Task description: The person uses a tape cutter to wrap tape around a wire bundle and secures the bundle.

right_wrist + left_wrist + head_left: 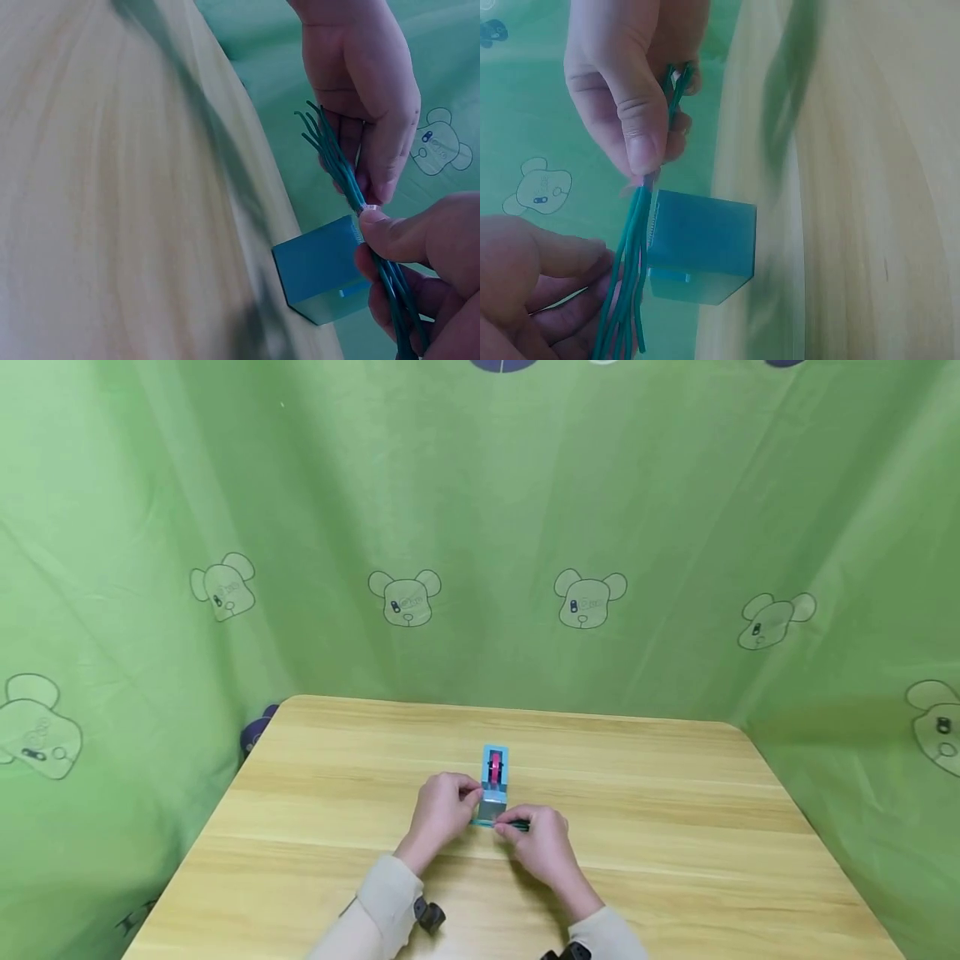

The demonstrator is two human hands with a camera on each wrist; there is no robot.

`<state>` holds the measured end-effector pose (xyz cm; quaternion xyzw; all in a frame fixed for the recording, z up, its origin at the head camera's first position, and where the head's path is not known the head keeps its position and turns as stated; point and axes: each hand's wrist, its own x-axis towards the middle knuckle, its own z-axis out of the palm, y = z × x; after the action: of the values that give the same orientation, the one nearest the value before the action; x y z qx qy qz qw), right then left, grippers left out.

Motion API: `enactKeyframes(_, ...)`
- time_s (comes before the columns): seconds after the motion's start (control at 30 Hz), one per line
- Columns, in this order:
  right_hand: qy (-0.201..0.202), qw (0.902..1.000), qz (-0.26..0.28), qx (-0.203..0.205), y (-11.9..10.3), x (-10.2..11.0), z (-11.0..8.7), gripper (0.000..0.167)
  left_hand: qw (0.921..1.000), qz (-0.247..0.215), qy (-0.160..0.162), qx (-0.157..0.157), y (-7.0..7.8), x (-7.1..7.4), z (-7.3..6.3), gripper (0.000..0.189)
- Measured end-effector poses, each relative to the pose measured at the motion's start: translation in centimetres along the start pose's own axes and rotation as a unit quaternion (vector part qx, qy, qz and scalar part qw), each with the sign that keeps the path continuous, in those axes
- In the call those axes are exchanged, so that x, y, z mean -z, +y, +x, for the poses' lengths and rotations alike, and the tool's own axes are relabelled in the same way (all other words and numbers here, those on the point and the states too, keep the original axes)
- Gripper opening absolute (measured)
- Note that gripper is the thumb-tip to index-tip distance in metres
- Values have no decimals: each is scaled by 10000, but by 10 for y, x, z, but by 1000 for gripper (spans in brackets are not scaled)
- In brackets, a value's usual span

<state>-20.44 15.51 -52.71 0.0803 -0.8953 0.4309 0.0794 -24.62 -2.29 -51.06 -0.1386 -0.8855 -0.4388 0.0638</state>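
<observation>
My right hand (542,846) pinches a bundle of thin green strands (341,172) between thumb and fingers, where a small band (368,209) that looks like clear tape lies across it. The strands' loose ends fan out toward my left hand (441,810). That hand's bent fingers (562,315) are beside the strands; whether they grip anything is unclear. Just beyond the bundle stands a blue tape dispenser (494,770) with a pink-red wheel, near my left fingertips. Its blue end (701,240) appears close behind the strands in the left wrist view.
All of this is on a light wood-grain table (675,827). Green curtains (480,643) printed with bear heads hang behind it and at both sides. Black wrist devices (429,915) sit at both sleeves.
</observation>
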Motion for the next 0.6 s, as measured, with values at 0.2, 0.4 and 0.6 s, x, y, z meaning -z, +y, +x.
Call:
enactKeyframes(0.2,-211,9996,174,-80,-4,7,-2,8,9992,303,-246,-49,1,6,-6,6)
enactKeyframes(0.4,-209,9997,131,-25,-15,15,-4,5,9975,354,-567,-227,7,17,-10,8)
enactKeyframes(0.6,-94,9999,117,29,-24,21,-5,3,9955,163,-899,-236,15,27,-13,14)
